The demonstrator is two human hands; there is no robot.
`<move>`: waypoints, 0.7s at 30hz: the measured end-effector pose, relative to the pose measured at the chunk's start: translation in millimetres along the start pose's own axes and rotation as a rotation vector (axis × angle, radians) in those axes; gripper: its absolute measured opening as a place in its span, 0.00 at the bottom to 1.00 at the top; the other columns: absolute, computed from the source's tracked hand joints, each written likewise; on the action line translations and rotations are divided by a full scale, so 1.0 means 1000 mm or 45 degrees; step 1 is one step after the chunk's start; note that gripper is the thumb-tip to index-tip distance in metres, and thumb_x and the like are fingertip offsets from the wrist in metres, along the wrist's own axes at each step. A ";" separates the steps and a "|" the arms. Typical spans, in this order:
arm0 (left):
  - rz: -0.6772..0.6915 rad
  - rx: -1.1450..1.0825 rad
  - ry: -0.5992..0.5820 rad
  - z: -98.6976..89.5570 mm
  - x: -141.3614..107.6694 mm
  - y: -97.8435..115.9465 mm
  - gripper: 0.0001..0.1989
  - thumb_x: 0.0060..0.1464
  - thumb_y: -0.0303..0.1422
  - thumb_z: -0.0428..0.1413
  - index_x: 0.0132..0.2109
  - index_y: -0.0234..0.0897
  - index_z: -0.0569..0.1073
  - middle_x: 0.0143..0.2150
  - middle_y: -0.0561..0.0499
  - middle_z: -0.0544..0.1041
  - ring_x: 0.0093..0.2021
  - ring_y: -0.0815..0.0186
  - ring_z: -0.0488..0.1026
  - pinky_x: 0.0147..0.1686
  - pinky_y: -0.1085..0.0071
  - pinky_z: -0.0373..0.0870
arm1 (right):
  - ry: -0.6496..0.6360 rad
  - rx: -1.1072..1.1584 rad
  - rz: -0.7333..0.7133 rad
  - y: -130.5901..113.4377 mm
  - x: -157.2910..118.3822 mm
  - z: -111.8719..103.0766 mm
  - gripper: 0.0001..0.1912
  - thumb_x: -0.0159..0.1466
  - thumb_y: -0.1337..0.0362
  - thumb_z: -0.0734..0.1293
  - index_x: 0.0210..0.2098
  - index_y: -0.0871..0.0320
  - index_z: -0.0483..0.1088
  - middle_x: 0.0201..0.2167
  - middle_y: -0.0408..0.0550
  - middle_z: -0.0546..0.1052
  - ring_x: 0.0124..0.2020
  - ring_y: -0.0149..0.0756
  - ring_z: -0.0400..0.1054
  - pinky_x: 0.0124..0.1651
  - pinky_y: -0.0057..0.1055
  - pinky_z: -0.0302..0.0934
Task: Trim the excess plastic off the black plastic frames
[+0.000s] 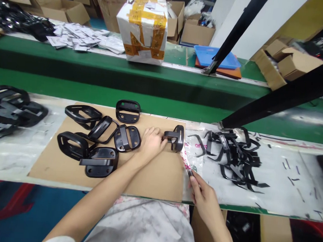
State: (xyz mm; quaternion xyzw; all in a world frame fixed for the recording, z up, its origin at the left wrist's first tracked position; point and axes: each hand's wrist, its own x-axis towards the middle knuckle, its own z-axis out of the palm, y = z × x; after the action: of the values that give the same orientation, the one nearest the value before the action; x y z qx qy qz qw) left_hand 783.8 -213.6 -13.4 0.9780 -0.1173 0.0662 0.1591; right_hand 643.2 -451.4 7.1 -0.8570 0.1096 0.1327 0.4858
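Note:
My left hand (152, 141) is closed at the left end of a black strap part, which runs through a black plastic frame (178, 138) at the right side of the cardboard sheet (155, 175). In my right hand (202, 191) is the dark handle of a thin tool (187, 166), its fingers wrapped round it. The tool points up and left toward that frame. Left of my left hand lie several more black frames, among them one with a strap across it (127, 138) and one at the back (127, 111).
A pile of black curved strips (237, 156) lies on the right, with small scraps beyond it. More black frames (13, 112) are heaped at the far left. A dark slanted post (278, 95) rises behind the strips. A taped box (143, 30) stands on the back bench.

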 end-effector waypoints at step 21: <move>-0.040 0.026 0.003 0.004 0.007 0.000 0.12 0.67 0.33 0.51 0.45 0.33 0.79 0.45 0.39 0.76 0.50 0.50 0.70 0.49 0.56 0.63 | 0.423 0.364 -0.034 -0.007 -0.013 0.011 0.32 0.68 0.49 0.69 0.68 0.51 0.67 0.33 0.46 0.78 0.23 0.33 0.65 0.24 0.29 0.64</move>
State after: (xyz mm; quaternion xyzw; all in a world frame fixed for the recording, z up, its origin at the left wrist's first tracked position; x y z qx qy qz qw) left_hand 790.8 -216.6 -15.8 0.9812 -0.1009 0.0662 0.1503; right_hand 631.7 -437.1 11.8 -0.7909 0.1945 -0.0336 0.5792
